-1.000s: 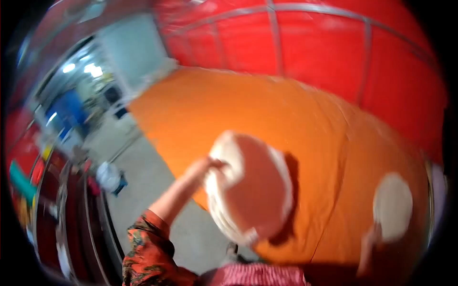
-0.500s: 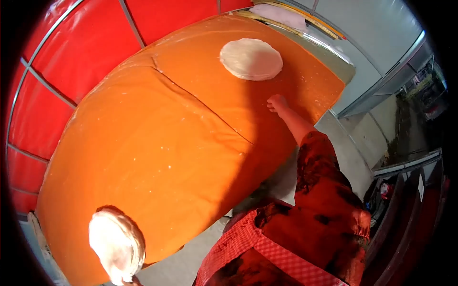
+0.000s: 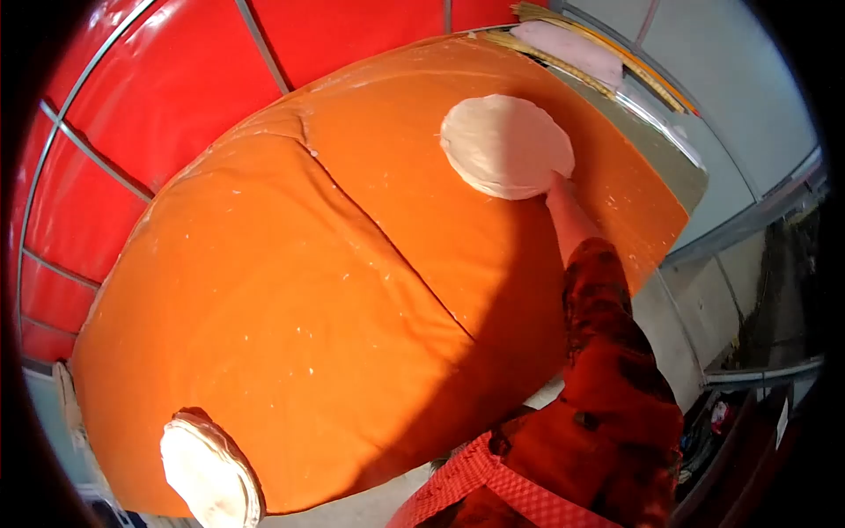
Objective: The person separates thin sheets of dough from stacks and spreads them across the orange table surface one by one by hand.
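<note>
A round stack of thin, pale, dough-like sheets point(image 3: 503, 145) lies on the orange-covered table point(image 3: 352, 290) toward its far right part. At the near right rim of this stack is my right hand point(image 3: 564, 199), its fingers closed on the edge. A second pale round stack point(image 3: 209, 471) is at the table's near left edge, in bright light, its layered rim showing. My left hand does not show.
Red sheeting on a metal frame point(image 3: 352, 40) rises behind the table. A pale wrapped bundle point(image 3: 568, 55) and thin sticks lie at the far right edge. Dark shelving point(image 3: 748, 449) stands at the lower right. A long fold crosses the orange cover.
The view has swung from the left side of the room to the table's right part. My right hand has reached the far stack's rim. My left hand has gone out of sight near the left stack.
</note>
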Demonstrator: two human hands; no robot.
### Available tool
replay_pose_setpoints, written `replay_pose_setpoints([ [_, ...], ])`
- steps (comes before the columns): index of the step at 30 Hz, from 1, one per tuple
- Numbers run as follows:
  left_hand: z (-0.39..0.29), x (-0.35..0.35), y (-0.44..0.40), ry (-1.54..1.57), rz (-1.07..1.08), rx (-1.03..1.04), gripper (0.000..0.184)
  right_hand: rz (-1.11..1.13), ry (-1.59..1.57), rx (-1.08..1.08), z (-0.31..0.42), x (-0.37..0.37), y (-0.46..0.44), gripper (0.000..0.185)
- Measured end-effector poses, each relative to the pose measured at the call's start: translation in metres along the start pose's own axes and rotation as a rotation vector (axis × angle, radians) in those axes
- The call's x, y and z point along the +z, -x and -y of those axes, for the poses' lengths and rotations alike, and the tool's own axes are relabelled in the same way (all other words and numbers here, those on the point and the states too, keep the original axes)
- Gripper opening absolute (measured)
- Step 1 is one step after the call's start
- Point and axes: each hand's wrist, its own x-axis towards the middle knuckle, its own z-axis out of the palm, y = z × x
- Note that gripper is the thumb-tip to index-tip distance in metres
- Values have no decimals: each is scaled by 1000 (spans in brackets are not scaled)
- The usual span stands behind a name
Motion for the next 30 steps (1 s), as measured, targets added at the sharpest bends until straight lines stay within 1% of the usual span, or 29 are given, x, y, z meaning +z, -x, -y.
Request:
replay_pose_setpoints([
  [2,0,-8,-2,4,-18,-3,58,-80,-44,311,54,15,48,38],
  [5,-5,-26,-9,29,-15,-9,57,32,-28,479,75,30,56,45],
  [6,-8,-38,-15,51,-5,-12,57,61,-43,509,75,34,57,42],
  [9,-13,-95,-43,169,83,-33,56,133,-258,544,78,39,76,30],
  [10,-10,-113,-57,220,118,-43,50,157,-332,549,80,49,91,26],
  [11,-2,-114,-59,254,126,-15,51,175,-399,546,84,59,113,23],
  [12,2,-120,-58,258,149,-4,50,195,-445,504,76,73,143,21],
  [14,10,-103,-52,322,199,-23,49,215,-561,385,76,87,210,18],
  [15,12,-98,-45,374,209,-49,48,319,-554,308,72,87,252,21],
  [17,9,-93,-30,374,222,13,48,511,-546,170,58,82,366,27],
  [19,2,-88,-18,481,195,-58,49,481,-507,195,55,80,497,41],
  [20,-7,-82,-10,476,215,-65,50,644,-390,126,72,74,597,50],
  [21,-16,-80,-7,507,169,-134,51,513,-429,192,46,75,637,50],
  [22,-18,-83,-9,555,172,-160,49,462,-425,319,33,74,689,50],
  [23,-20,-78,-6,539,168,-130,48,523,-498,465,-32,61,679,43],
  [24,-11,-91,-21,533,145,-113,50,540,-548,609,-83,51,689,39],
  [25,-19,-88,-18,498,150,-116,50,480,-514,682,-77,49,743,32],
  [27,-21,-101,-31,456,168,-224,48,791,-412,637,-93,33,801,26],
  [28,-23,-104,-36,404,162,-242,53,796,-402,669,-96,41,823,25],
  [29,-28,-104,-37,458,221,-223,60,788,-393,696,-97,42,842,25],
  [30,-36,-99,-25,446,241,-145,63,772,-386,723,-94,34,854,25],
])
